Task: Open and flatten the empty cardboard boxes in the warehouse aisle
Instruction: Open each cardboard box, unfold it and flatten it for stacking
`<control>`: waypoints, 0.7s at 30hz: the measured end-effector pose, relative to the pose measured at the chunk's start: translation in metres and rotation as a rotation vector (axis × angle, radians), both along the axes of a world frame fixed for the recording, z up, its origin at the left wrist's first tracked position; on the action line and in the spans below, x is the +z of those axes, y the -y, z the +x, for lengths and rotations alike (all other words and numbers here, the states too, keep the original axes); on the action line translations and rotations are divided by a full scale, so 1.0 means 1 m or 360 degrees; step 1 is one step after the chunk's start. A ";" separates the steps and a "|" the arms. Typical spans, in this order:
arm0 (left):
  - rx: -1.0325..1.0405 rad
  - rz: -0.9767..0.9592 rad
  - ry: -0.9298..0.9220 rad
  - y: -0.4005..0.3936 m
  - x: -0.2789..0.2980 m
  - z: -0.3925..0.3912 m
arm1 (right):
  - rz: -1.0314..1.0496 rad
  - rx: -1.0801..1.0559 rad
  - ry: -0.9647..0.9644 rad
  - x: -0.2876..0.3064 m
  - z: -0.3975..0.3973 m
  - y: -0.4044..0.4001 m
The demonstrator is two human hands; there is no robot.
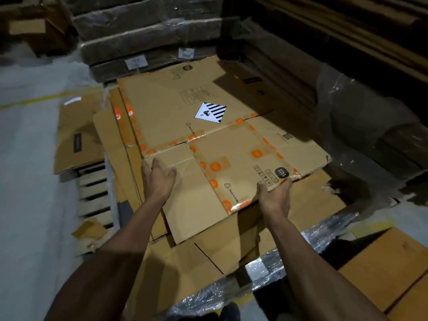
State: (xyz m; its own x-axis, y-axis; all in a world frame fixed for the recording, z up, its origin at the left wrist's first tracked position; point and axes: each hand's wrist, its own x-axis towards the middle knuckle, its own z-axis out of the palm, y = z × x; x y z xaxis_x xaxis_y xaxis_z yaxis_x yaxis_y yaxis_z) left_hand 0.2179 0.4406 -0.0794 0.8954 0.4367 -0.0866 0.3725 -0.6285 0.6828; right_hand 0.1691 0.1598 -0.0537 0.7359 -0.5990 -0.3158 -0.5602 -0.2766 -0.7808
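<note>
A flattened box (208,135) lies mid-frame atop a cardboard stack (185,262). The left hand (159,176) rests flat on its near flap, fingers straight. The right hand (274,195) grips its near right edge.

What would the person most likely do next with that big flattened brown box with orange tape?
Probably lower it and let go. The flattened brown cardboard box with orange tape already lies nearly flat on the stack of flattened cardboard. The left hand rests on its near flap, while the right hand grips its near edge, which sits slightly raised.
</note>
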 end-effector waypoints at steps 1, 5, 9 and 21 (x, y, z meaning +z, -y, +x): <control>0.0009 0.0021 -0.0032 -0.001 0.002 0.004 | -0.0020 0.0036 -0.0014 0.001 0.003 -0.001; 0.0021 0.0059 -0.0119 -0.012 0.006 0.021 | -0.0107 0.0228 -0.0099 -0.001 0.011 -0.009; -0.0034 0.0090 -0.0201 -0.025 0.007 0.033 | -0.0153 0.0353 -0.0141 -0.003 0.017 -0.019; -0.0266 0.0392 -0.0353 -0.001 0.016 0.017 | -0.0177 0.0599 -0.0247 0.008 0.021 -0.005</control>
State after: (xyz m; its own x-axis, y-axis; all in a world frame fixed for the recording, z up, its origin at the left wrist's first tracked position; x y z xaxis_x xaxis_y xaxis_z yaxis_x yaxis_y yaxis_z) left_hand 0.2353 0.4414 -0.0634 0.9274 0.3179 -0.1972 0.3728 -0.8287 0.4175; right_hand 0.1898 0.1649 -0.0457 0.8587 -0.3339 -0.3889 -0.5125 -0.5623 -0.6490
